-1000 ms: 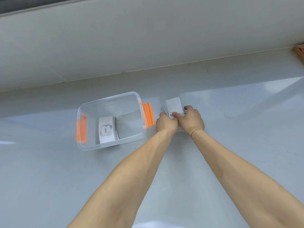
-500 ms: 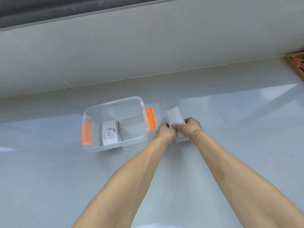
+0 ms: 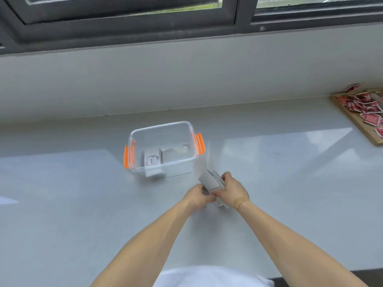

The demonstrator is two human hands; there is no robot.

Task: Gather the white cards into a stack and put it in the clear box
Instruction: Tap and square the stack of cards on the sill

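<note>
A stack of white cards (image 3: 211,180) is tilted up off the grey counter, its edges fanned slightly. My right hand (image 3: 232,190) grips the stack from the right side. My left hand (image 3: 198,196) pinches its near lower corner. The clear box (image 3: 163,129) with orange latches stands just up and left of the hands, lid off. Inside it lies another small stack of white cards (image 3: 152,159) with the word "love" on top.
A wooden tray (image 3: 364,129) holding several red packets sits at the far right edge of the counter. A low grey wall and dark window frame rise behind the box. My white shirt shows at the bottom edge.
Both hands have lifted the stack from lying flat on the counter and tilted it on edge, drawing it nearer. The camera has tipped up, showing the window and tray.
</note>
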